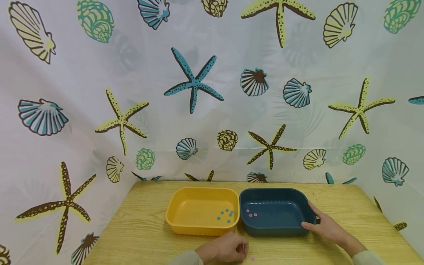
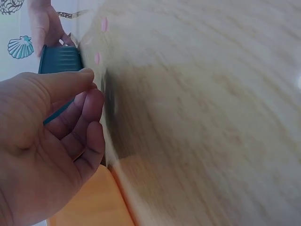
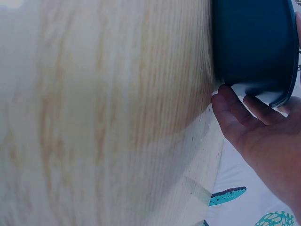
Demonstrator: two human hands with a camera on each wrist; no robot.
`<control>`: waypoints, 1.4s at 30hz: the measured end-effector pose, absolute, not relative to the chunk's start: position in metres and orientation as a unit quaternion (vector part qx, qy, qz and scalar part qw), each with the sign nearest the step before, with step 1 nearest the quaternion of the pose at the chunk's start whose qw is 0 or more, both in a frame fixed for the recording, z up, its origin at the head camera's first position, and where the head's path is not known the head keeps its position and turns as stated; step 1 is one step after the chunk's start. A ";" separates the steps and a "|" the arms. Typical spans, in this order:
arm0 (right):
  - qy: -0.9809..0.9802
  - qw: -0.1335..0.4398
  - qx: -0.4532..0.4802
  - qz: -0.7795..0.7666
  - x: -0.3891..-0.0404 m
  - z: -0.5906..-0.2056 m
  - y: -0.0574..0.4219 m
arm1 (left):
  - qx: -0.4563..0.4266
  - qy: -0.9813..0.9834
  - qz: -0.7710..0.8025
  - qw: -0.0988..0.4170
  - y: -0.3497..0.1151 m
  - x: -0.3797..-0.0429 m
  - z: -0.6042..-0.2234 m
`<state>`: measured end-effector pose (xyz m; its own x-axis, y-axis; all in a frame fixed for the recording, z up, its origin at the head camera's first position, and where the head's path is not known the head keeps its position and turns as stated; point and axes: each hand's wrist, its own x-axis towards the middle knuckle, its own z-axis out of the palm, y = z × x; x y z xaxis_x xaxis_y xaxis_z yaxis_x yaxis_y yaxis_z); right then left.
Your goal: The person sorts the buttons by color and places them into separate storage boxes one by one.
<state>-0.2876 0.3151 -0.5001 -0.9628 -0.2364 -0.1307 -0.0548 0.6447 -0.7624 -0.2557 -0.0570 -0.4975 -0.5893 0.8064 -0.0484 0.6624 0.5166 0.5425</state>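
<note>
My left hand (image 1: 228, 248) is low over the table in front of the yellow tray (image 1: 185, 230), its fingers curled and the thumb tip close to the index fingertip. Whether a small piece sits between those tips I cannot tell. Just past them, a flat pink disc (image 1: 253, 258) lies on the wood; the left wrist view has two such pink pieces (image 2: 97, 58) ahead of the fingertips. At the right end of the dark blue tray (image 1: 275, 232), my right hand (image 1: 326, 226) grips the tray, thumb at the rim and fingers (image 3: 230, 110) along the outer wall.
Several small blue rings (image 1: 228, 221) lie at the right side inside the yellow tray. Three pink rings (image 1: 250, 215) are inside the blue tray, near its left wall. Both trays stand side by side on the wooden table (image 1: 142, 221). A shell-patterned curtain (image 1: 212, 121) surrounds the table.
</note>
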 end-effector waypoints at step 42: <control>0.899 0.109 -0.081 -0.417 -0.287 -0.499 0.314 | 0.282 0.837 0.442 0.154 -0.032 -0.286 -0.450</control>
<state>-0.2866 0.3138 -0.4987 -0.9632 -0.2360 -0.1287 -0.0543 0.6396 -0.7668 -0.2862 -0.0315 -0.4499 -0.7929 0.6092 -0.0088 0.3366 0.4501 0.8271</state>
